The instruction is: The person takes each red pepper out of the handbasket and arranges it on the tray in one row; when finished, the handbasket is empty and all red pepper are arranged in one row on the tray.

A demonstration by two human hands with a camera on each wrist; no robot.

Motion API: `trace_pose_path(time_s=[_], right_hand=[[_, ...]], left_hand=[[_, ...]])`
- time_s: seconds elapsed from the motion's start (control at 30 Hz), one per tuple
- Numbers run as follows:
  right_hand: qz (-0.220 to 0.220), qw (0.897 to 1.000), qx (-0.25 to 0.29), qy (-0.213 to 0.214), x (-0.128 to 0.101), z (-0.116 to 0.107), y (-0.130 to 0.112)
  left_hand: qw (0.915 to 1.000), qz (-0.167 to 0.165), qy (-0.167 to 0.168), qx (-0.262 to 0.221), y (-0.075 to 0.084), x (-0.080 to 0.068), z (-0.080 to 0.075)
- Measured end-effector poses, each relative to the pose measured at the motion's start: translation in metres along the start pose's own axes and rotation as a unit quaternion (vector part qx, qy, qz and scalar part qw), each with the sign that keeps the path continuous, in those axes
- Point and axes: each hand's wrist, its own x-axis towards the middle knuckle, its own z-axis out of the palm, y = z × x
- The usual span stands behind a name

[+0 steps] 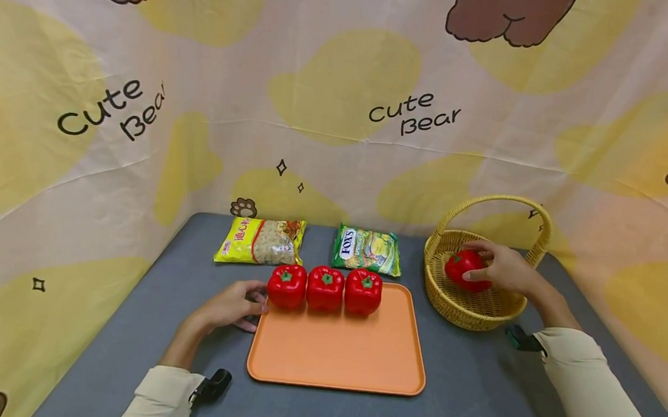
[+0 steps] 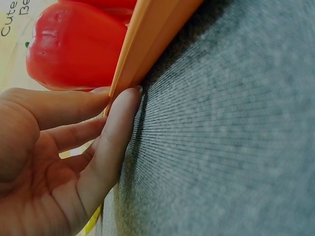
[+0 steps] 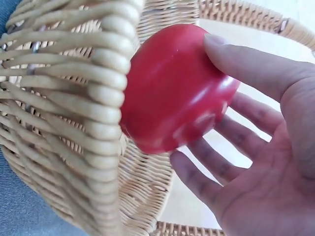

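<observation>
My right hand (image 1: pixel 504 267) grips a red bell pepper (image 1: pixel 462 269) inside the yellow wicker basket (image 1: pixel 466 320). In the right wrist view the thumb lies on one side of the pepper (image 3: pixel 172 88) and the fingers on the other, by the woven rim (image 3: pixel 106 98). At the left edge of the orange tray (image 1: pixel 335 363), my left hand (image 1: pixel 231 306) pinches the rim, as the left wrist view shows at the tray's edge (image 2: pixel 142 44). Three red bell peppers (image 1: pixel 325 290) stand in a row along the tray's far side, the leftmost close to that hand.
Behind the tray lie a yellow bag of dry food (image 1: pixel 262 242) and a green FOX'S packet (image 1: pixel 368 251). The basket's tall handle (image 1: pixel 500 197) arches above the right hand. A printed cloth (image 1: pixel 341 105) hangs behind and beside the grey table (image 1: pixel 472 399).
</observation>
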Motion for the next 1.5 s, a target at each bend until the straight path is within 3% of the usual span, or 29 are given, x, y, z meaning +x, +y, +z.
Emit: trace_pose_path(time_s=[0.63,0.97,1.1,1.5], right_hand=[[-0.023,0.997,0.018,0.065,-0.045,0.002,-0.016],[-0.047,0.994,0.033,0.091,-0.059,0.008,-0.040],[-0.072,0.991,0.049,0.103,-0.061,0.014,-0.049],[-0.133,0.983,0.097,0.081,-0.054,0.039,-0.067]], left_hand=[[0.9999,0.012,-0.010,0.006,0.000,0.000,-0.002],[0.9999,0.008,-0.002,0.007,0.000,0.000,0.000],[0.9999,0.007,0.000,0.009,0.000,0.000,-0.001],[0.9999,0.010,-0.004,0.003,-0.002,0.001,-0.001]])
